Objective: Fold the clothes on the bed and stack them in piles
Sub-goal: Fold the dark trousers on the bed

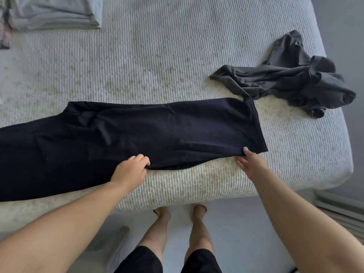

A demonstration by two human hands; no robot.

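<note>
Our left hand [131, 169] pinches the black garment's [137, 133] near edge; our right hand [251, 161] pinches its corner. Beyond that corner lies a crumpled grey shirt [291, 79]. No legible writing.

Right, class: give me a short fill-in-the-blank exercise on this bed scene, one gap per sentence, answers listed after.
1. Both hands hold the near edge of the ____ garment.
2. The crumpled grey garment lies to its ____.
3. The folded pile sits at the far ____ of the bed.

Answers: black; right; left
</note>
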